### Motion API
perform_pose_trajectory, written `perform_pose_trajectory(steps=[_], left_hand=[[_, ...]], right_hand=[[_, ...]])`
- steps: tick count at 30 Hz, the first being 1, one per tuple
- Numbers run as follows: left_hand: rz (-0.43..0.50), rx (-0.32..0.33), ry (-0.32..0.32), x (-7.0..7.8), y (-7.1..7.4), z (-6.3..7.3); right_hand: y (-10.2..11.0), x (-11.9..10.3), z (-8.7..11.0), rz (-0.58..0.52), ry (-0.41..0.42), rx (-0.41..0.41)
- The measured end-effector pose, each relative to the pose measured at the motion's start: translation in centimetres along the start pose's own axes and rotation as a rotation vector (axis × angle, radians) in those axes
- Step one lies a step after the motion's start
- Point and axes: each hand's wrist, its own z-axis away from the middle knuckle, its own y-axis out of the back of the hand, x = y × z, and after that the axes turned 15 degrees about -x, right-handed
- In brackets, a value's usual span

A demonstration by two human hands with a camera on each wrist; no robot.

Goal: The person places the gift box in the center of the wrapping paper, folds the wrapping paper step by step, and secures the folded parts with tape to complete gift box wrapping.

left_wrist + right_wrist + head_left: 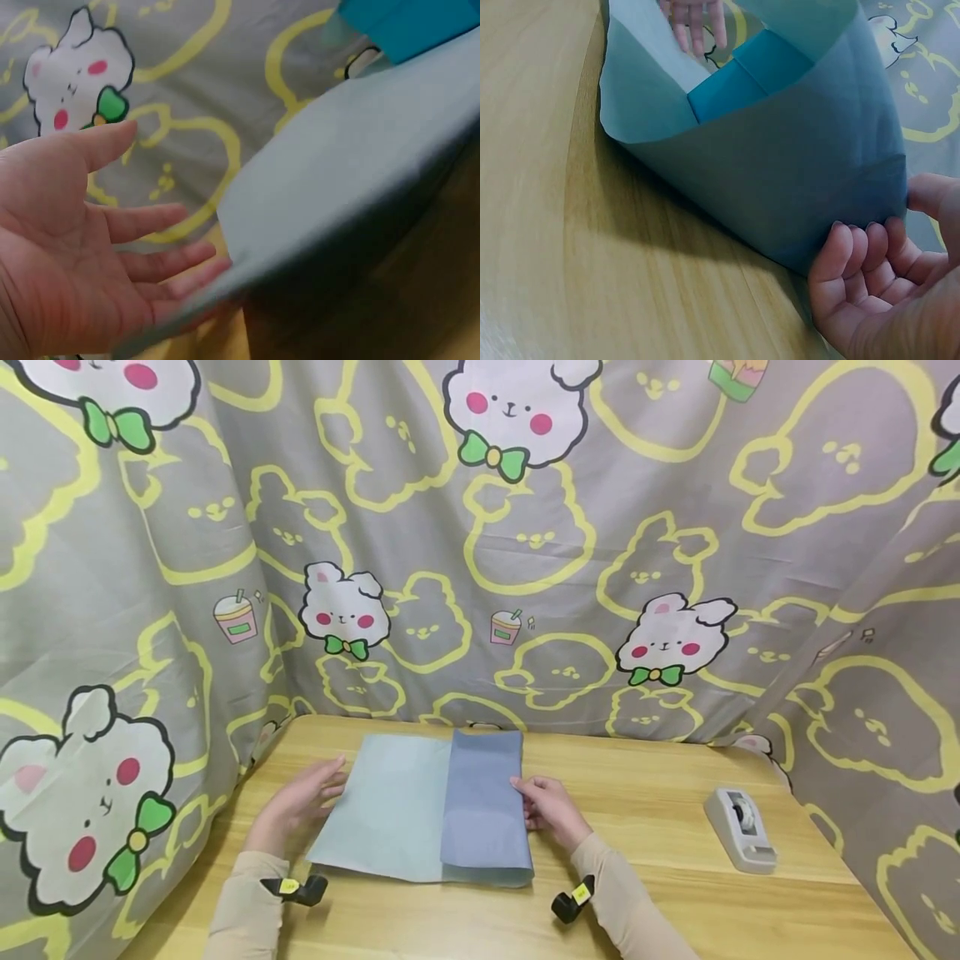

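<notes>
A large sheet of wrapping paper (386,802), pale blue-green on one face, lies across the table. Its right part is folded over and shows a darker blue face (486,802). A teal box (742,79) sits inside the fold in the right wrist view; the paper hides it in the head view. My right hand (551,808) pinches the folded paper at its right edge, thumb on one side and fingers curled against the other. My left hand (300,797) is beside the left edge, fingers spread, its lower fingers (199,277) touching or very near the paper.
A grey-white tape dispenser (742,831) stands at the right of the wooden table (637,827). A patterned curtain (540,568) hangs behind and along both sides. Each wrist wears a small black camera (573,902).
</notes>
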Motion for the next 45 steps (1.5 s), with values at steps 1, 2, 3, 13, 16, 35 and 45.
perform_pose_trajectory(steps=[1,2,3,13,16,35,45], left_hand=[[0.024,-0.003,-0.014,-0.4,0.2,0.0],[0.035,-0.002,-0.023,-0.6,0.3,-0.1],[0.035,0.005,-0.032,-0.9,0.5,-0.1],[-0.034,0.045,-0.086,-2.3,1.3,-0.3],[-0.045,0.063,-0.074,-2.2,1.3,-0.3],[-0.037,0.059,-0.06,-1.6,1.1,0.1],[0.009,-0.015,-0.103,-0.4,1.2,0.6]], right_hand=[[-0.1,-0.3,0.3,0.0,-0.003,-0.003],[-0.2,-0.5,0.6,0.0,-0.002,-0.005],[-0.2,-0.5,0.6,0.002,-0.001,-0.005],[0.0,-0.5,0.8,0.009,-0.006,-0.003],[-0.1,-0.5,0.8,0.01,-0.006,0.0],[0.0,-0.2,0.5,0.011,-0.011,0.002],[-0.3,-0.4,0.7,0.012,-0.007,0.002]])
